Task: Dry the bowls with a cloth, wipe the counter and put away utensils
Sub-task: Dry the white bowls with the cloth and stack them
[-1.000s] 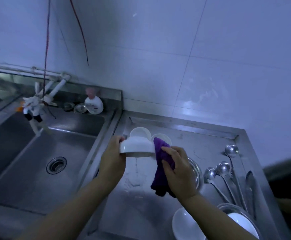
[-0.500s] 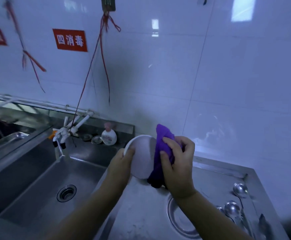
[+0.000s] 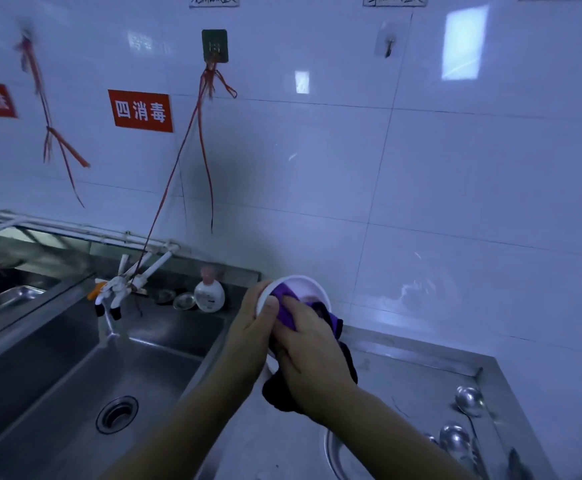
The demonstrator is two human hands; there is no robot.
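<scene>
Cloth (image 3: 284, 301) now inside bowl (image 3: 308, 287); wall sign (image 3: 141, 111) reads 四消毒.

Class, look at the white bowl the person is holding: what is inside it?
Inside the white bowl is part of the purple cloth, pressed in by the right hand. The left hand grips the rim. The bowl's bottom is hidden under cloth and fingers.

A steel bench (image 3: 403, 379) runs below and to the right of the hands; two ladles (image 3: 467, 400) lie on it well right of them, beside a round steel rim (image 3: 331, 452) just below the right forearm; a sink (image 3: 75, 393) lies left.
</scene>
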